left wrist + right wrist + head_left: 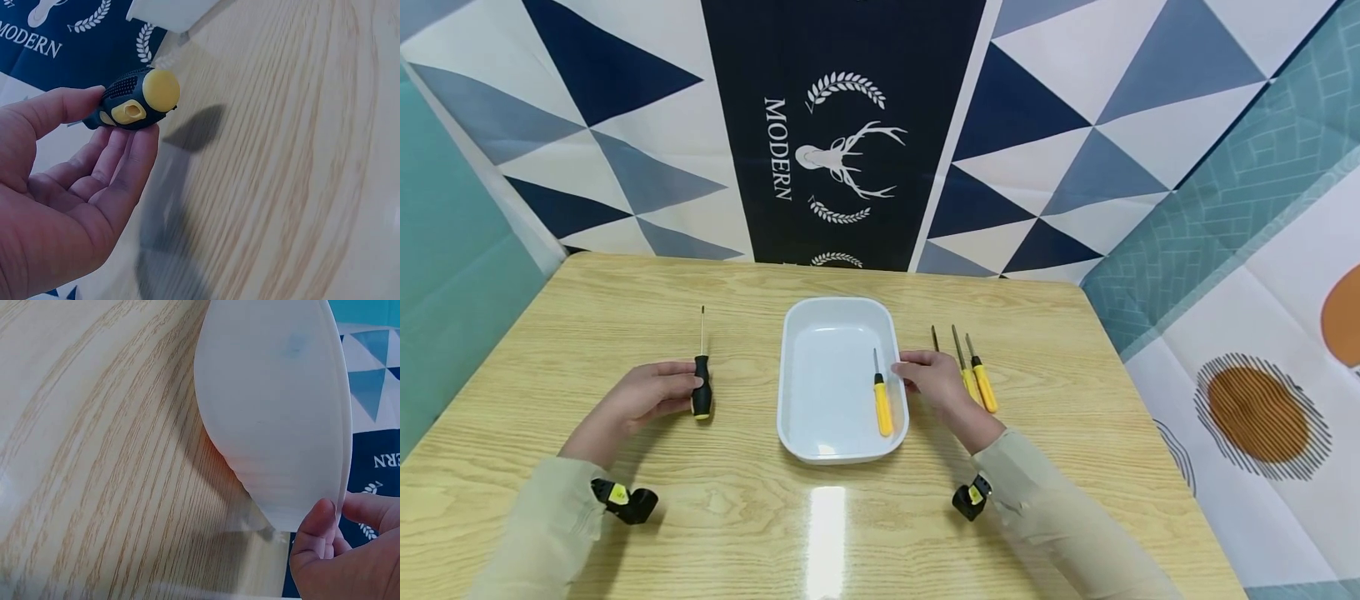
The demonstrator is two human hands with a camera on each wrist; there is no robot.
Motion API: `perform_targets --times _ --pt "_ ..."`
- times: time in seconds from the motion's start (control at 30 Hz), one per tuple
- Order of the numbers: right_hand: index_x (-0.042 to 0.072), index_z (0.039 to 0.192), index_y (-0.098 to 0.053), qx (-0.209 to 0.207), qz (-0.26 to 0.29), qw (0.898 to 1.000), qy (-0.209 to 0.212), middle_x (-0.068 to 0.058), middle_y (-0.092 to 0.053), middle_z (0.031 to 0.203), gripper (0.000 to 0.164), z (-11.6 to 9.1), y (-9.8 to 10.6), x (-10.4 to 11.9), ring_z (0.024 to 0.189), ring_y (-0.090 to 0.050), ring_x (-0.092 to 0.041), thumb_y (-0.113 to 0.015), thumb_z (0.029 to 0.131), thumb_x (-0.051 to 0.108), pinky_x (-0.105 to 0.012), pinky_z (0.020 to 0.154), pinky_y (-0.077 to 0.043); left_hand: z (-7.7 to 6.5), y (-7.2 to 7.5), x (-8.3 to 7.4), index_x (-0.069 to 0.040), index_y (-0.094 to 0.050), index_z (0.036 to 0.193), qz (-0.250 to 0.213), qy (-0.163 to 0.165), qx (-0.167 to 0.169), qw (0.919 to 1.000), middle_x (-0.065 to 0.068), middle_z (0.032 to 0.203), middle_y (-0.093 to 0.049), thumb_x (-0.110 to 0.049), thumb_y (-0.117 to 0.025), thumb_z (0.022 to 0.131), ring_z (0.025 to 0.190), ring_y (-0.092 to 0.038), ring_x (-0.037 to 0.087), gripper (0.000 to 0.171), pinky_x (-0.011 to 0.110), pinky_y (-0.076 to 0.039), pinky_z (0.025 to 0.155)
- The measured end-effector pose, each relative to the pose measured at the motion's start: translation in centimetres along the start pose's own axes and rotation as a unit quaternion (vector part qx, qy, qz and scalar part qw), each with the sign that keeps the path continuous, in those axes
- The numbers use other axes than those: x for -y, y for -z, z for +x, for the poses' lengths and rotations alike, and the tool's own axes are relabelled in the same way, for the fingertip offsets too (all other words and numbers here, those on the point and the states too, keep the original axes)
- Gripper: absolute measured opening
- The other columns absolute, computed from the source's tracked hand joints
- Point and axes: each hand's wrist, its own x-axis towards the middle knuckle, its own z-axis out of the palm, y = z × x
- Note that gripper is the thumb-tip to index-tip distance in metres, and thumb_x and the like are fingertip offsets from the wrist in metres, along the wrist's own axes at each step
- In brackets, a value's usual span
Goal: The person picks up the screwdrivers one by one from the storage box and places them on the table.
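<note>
My left hand point(651, 393) pinches the black handle of a screwdriver point(702, 390), its shaft pointing to the back of the table. In the left wrist view the thumb and fingers grip that handle, and its round yellow end point(162, 90) faces the camera. A white plastic tray point(827, 375) stands mid-table. My right hand point(936, 379) holds the tray's right rim; in the right wrist view the thumb point(317, 528) lies against its outer wall point(275, 425). Inside the tray, along its right side, lies a yellow-handled screwdriver point(882, 407).
Right of the tray, beside and partly behind my right hand, lie more screwdrivers, two with yellow handles point(985, 390) showing and one with only its dark shaft point(935, 337) visible. The wooden table point(737, 517) ends at a patterned wall cloth point(655, 175) behind.
</note>
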Motion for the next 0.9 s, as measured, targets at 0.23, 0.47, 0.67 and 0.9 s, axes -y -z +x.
perform_targets --times 0.23,0.47,0.67,0.9 --pt "0.002 0.12 -0.061 0.001 -0.004 1.0 0.002 -0.015 -0.063 0.113 0.033 0.0 0.0 0.0 0.081 -0.06 -0.014 -0.063 0.089 0.015 -0.035 0.081 -0.055 -0.4 1.3 0.8 0.015 -0.018 0.142 0.02 0.007 -0.008 0.9997 -0.015 0.094 -0.058 -0.019 -0.055 0.094 0.084 -0.061 -0.005 0.069 0.019 -0.056 0.079" --pt "0.003 0.119 -0.061 0.003 0.001 1.0 0.003 -0.016 -0.062 0.114 0.032 -0.1 0.0 -0.1 0.082 -0.06 -0.015 -0.063 0.089 0.015 -0.036 0.081 -0.055 -0.7 2.1 1.1 0.015 -0.018 0.142 0.023 0.01 -0.014 0.9996 -0.015 0.093 -0.057 -0.02 -0.054 0.095 0.083 -0.06 -0.006 0.069 0.018 -0.056 0.079" --pt "0.003 0.119 -0.061 0.003 0.003 1.0 -0.001 -0.016 -0.062 0.115 0.032 -0.1 0.0 -0.1 0.083 -0.059 -0.016 -0.063 0.089 0.015 -0.034 0.081 -0.055 -0.7 2.7 1.3 0.015 -0.016 0.142 0.033 0.017 -0.019 0.9991 -0.016 0.093 -0.057 -0.022 -0.055 0.094 0.083 -0.059 -0.007 0.072 0.019 -0.056 0.079" --pt "0.003 0.119 -0.062 0.0 0.001 1.0 0.0 -0.016 -0.062 0.115 0.032 -0.1 -0.1 -0.1 0.086 -0.06 -0.016 -0.064 0.089 0.015 -0.034 0.082 -0.055 -0.7 3.3 1.5 0.016 -0.017 0.142 0.031 0.024 -0.034 0.9987 -0.02 0.086 -0.057 -0.02 -0.055 0.094 0.081 -0.059 -0.007 0.071 0.017 -0.056 0.077"
